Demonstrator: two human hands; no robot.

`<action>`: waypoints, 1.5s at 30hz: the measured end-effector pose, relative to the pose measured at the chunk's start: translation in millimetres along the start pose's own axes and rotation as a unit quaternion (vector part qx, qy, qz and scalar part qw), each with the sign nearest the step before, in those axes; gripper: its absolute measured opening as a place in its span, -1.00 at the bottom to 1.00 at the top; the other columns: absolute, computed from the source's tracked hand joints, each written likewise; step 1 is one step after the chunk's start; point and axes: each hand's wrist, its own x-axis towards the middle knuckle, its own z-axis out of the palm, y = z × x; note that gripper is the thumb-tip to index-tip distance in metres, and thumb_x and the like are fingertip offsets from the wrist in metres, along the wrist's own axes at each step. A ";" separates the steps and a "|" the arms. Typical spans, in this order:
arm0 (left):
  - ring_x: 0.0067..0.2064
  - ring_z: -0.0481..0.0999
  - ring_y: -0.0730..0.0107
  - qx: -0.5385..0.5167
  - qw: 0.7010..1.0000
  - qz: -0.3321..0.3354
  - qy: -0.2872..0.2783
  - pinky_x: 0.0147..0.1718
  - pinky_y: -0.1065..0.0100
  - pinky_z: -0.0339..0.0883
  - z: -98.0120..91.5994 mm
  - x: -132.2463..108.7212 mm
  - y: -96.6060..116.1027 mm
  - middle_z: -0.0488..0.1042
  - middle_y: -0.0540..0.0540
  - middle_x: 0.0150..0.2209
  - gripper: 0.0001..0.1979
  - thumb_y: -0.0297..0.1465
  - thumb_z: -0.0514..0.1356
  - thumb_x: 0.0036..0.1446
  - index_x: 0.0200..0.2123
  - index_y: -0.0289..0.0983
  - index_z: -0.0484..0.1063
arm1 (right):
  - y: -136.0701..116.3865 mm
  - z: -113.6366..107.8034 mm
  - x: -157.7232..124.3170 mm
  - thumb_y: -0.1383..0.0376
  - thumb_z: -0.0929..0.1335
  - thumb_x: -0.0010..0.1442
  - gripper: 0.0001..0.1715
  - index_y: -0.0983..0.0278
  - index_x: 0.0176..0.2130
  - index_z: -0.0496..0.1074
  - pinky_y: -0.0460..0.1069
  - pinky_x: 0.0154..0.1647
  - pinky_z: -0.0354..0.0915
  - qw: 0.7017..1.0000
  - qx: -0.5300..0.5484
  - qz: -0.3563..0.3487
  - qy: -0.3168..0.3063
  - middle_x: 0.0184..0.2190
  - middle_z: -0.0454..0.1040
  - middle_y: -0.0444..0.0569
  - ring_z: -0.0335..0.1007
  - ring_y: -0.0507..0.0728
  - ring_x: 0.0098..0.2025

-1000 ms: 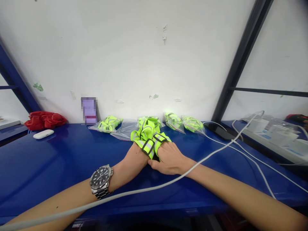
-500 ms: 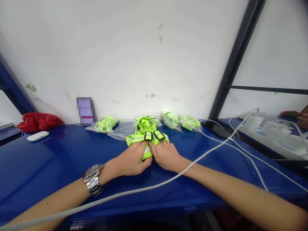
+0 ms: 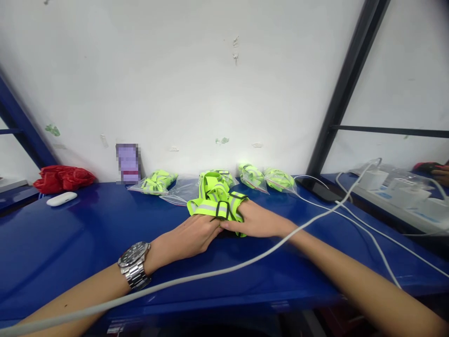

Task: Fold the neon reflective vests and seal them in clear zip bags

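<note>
A neon-yellow reflective strap vest [image 3: 214, 196] with grey bands and black buckles lies bunched on the blue table [image 3: 87, 234]. My left hand [image 3: 191, 234], a steel watch on its wrist, rests at the bundle's near edge with the fingers curled onto the fabric. My right hand [image 3: 257, 221] has its fingers pushed into the bundle from the right, gripping the fabric. Both hands meet at the bundle's front.
Clear bags holding folded neon vests [image 3: 156, 181] [image 3: 278, 179] line the wall behind. A red cloth [image 3: 63, 178] and a white case [image 3: 61, 198] sit far left. A white cable [image 3: 245, 262] crosses my right arm; chargers and a power strip [image 3: 403, 194] stand at right, with another person's hand [image 3: 441, 174].
My right hand has slid deeper into the bundle and turned it sideways; my left hand has drawn back slightly to its near edge. The vest now lies flatter, buckle facing me.
</note>
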 end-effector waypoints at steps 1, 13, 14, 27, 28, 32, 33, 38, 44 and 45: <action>-0.36 0.35 0.33 0.003 1.000 -0.003 -0.002 -0.34 0.30 0.24 -1.8 -0.2 1.4 0.40 -0.13 -0.33 -0.69 -0.35 -0.12 0.36 -0.23 -0.30 0.38 | 3.3 -6.2 -2.0 0.07 0.35 0.15 -0.62 0.27 -0.14 0.39 -0.03 -0.32 0.28 0.999 0.031 0.001 -0.015 -0.29 0.46 -0.05 0.35 0.11 -0.33; -0.34 0.34 0.31 0.027 0.999 -0.033 -0.011 -0.40 0.33 0.13 1.9 0.9 -3.0 0.42 -0.14 -0.31 -0.76 -0.35 -0.06 0.34 -0.25 -0.28 0.36 | 24.1 25.1 -3.6 0.22 0.26 0.18 -0.60 0.29 -0.62 0.19 -0.10 -0.55 -0.11 0.973 0.102 0.102 0.180 -0.63 -0.02 -0.21 -0.10 -0.04 -0.55; -0.33 0.35 0.29 0.029 0.999 -0.038 -0.008 -0.39 0.32 0.14 2.0 1.9 -2.5 0.43 -0.14 -0.31 -0.76 -0.35 -0.05 0.33 -0.26 -0.28 0.37 | 22.3 29.3 -3.2 0.22 0.25 0.18 -0.61 0.29 -0.62 0.20 -0.10 -0.55 -0.11 0.969 0.101 0.105 0.200 -0.63 -0.02 -0.21 -0.10 -0.04 -0.55; -0.23 0.42 0.19 -0.016 0.998 -0.056 -0.023 -0.24 0.24 0.27 10.1 1.2 -5.6 0.46 -0.22 -0.22 -0.71 -0.38 -0.10 0.32 -0.22 -0.30 0.40 | -16.1 36.2 -2.4 0.27 0.32 0.09 -0.87 0.31 -0.34 0.34 -0.03 -0.36 0.15 0.985 -0.145 -0.066 0.064 -0.42 0.44 0.01 0.33 0.13 -0.37; -0.22 0.42 0.19 -0.041 0.997 -0.060 -0.023 -0.22 0.24 0.27 9.0 0.6 -4.6 0.46 -0.21 -0.22 -0.71 -0.36 -0.10 0.32 -0.22 -0.30 0.39 | -15.3 34.9 -1.6 0.23 0.31 0.13 -0.82 0.32 -0.31 0.35 -0.02 -0.37 0.15 0.982 -0.168 -0.071 0.044 -0.41 0.45 0.03 0.34 0.14 -0.37; -0.22 0.41 0.27 -0.164 0.984 -0.060 -0.027 -0.16 0.28 0.26 -2.7 -1.9 -0.3 0.46 -0.13 -0.24 -0.65 -0.30 -0.15 0.34 -0.30 -0.28 0.38 | -11.5 31.4 2.9 0.24 0.26 0.26 -0.78 0.35 -0.31 0.38 -0.01 -0.43 0.10 0.965 -0.252 -0.070 -0.013 -0.43 0.47 0.06 0.36 0.15 -0.42; -0.24 0.41 0.30 -0.196 0.978 -0.056 -0.040 -0.17 0.30 0.25 -6.0 -2.5 -0.8 0.45 -0.10 -0.26 -0.62 -0.29 -0.17 0.35 -0.33 -0.28 0.37 | -11.3 30.8 3.8 0.29 0.26 0.25 -0.81 0.36 -0.31 0.39 -0.01 -0.42 0.10 0.961 -0.266 -0.073 -0.023 -0.43 0.48 0.07 0.37 0.15 -0.42; -0.41 0.32 0.40 -0.294 0.948 -0.075 -0.092 -0.38 0.40 0.23 -6.7 -4.7 -12.3 0.37 -0.01 -0.46 -0.62 -0.23 -0.10 0.31 -0.40 -0.29 0.36 | -13.4 29.7 4.7 0.22 0.24 0.31 -0.70 0.36 -0.33 0.41 -0.01 -0.42 0.08 0.948 -0.295 -0.107 -0.043 -0.42 0.50 0.07 0.40 0.14 -0.41; -0.21 0.39 0.30 -0.245 0.964 -0.098 0.023 -0.17 0.33 0.26 6.1 -6.2 -9.0 0.45 -0.09 -0.26 -0.74 -0.30 0.01 0.26 -0.34 -0.30 0.40 | -14.4 27.3 1.6 0.12 0.18 0.34 -0.57 0.35 -0.33 0.41 0.01 -0.44 0.02 0.945 -0.308 -0.101 -0.036 -0.42 0.50 0.06 0.39 0.14 -0.41; -0.17 0.40 0.29 -0.231 0.967 -0.100 0.030 -0.13 0.31 0.25 6.5 -5.8 -7.8 0.46 -0.11 -0.23 -0.72 -0.29 0.00 0.27 -0.35 -0.30 0.41 | -14.3 26.3 1.3 0.11 0.18 0.34 -0.57 0.35 -0.32 0.42 0.00 -0.43 0.02 0.948 -0.302 -0.097 -0.036 -0.42 0.50 0.05 0.39 0.14 -0.41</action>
